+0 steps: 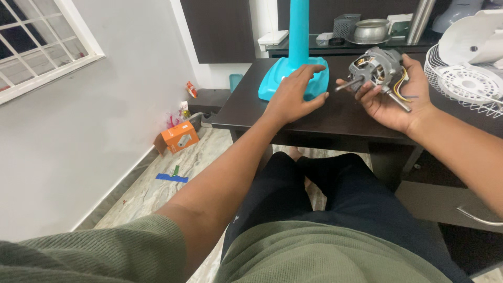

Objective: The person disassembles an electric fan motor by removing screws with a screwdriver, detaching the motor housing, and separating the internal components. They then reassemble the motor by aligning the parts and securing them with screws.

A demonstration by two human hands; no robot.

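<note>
The right hand [394, 99] grasps a small grey fan motor [377, 67], fingers curled around its metal body so that it sits in the palm above the dark table [335, 118], lifted clear of the surface. A thin steel shaft sticks out of the motor at each end, one toward the left hand and one down toward the wrist, and a few yellow and coloured wires trail from its right side. The left hand [293, 97] holds nothing; its fingers are spread and slightly bent, resting against the rim of the turquoise fan base [277, 78], which stands on the far left part of the table with its turquoise pole [299, 31] rising upright from it. To the right of the motor, at the table's edge, lies a white wire fan guard [461, 86] with a white fan housing [474, 39] above it. Behind, on a shelf, stands a metal pot [371, 30]. On the marble floor to the left lies an orange box [179, 136], near the wall.
</note>
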